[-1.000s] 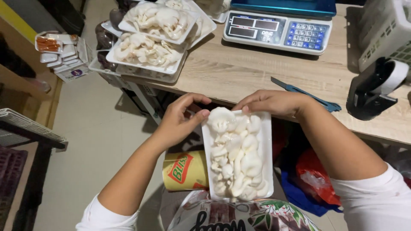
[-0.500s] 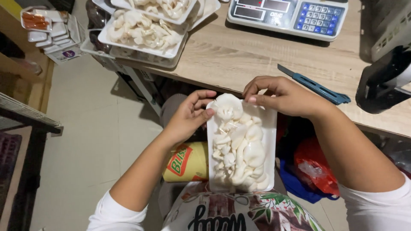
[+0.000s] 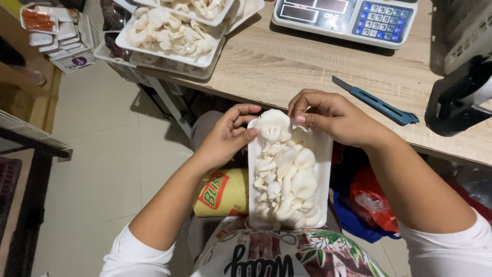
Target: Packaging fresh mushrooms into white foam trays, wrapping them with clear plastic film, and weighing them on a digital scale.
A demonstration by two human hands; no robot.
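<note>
A white foam tray (image 3: 324,154) heaped with white oyster mushrooms (image 3: 287,174) rests on my lap, its near end against my printed shirt. My left hand (image 3: 225,136) grips the tray's far left corner, thumb on the rim. My right hand (image 3: 328,115) covers the far right corner, its fingertips pressing on the topmost mushroom cap (image 3: 274,120). Both hands sit just below the front edge of the wooden table (image 3: 287,66).
Stacked filled mushroom trays (image 3: 169,33) stand at the table's far left. A digital scale (image 3: 346,18) is at the back, a blue utility knife (image 3: 374,102) beside my right hand, a black tape dispenser (image 3: 458,97) at right. A yellow packet (image 3: 220,192) and red and blue bags (image 3: 371,205) lie below.
The view has tilted down slightly. My right fingers have shifted onto the top mushroom, and my left thumb has curled closer on the tray corner. The tray stays on my lap.
</note>
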